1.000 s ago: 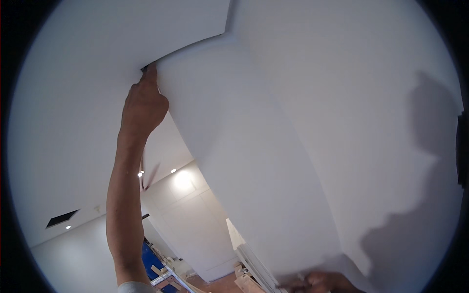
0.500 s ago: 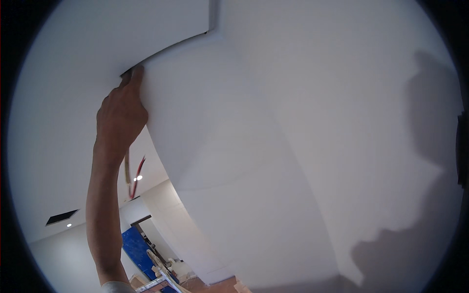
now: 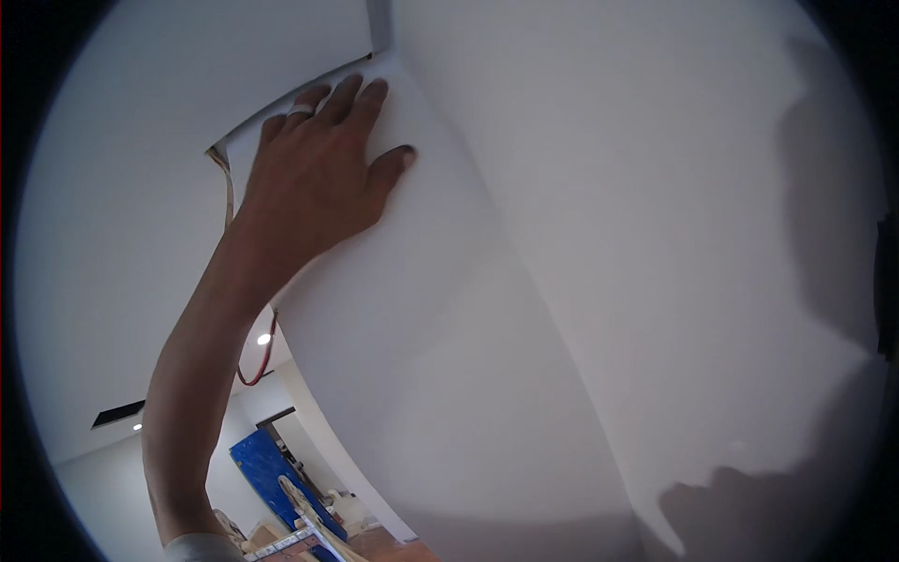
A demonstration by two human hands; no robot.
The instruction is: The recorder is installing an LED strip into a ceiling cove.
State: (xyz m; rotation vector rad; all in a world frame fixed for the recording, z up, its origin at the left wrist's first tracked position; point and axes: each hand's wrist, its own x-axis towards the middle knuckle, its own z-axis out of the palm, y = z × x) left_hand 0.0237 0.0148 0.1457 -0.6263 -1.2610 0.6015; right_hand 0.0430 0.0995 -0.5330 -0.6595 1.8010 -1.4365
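Note:
My left hand (image 3: 314,183) lies with spread fingers against a smooth white wall surface (image 3: 421,328), just below the ceiling. Its back faces me, the thumb points right, and a ring shows on one finger. Whether this surface is a sheet or a solid panel, I cannot tell. Above the fingertips, a dark narrow gap (image 3: 281,101) runs along the edge of the white ceiling (image 3: 169,140). Thin wires (image 3: 228,187) hang from the gap's left end, partly behind my wrist. My right hand is out of view.
A second white wall (image 3: 655,234) meets the surface at a corner on the right and carries dark shadows. Below hangs a red wire loop (image 3: 267,361). A dark ceiling opening (image 3: 117,414), a blue panel (image 3: 272,473) and a doorway (image 3: 300,440) lie farther off.
My left hand has moved right, from the gap's left end onto the white surface, and its fingers have spread. The wires at that end have come into sight.

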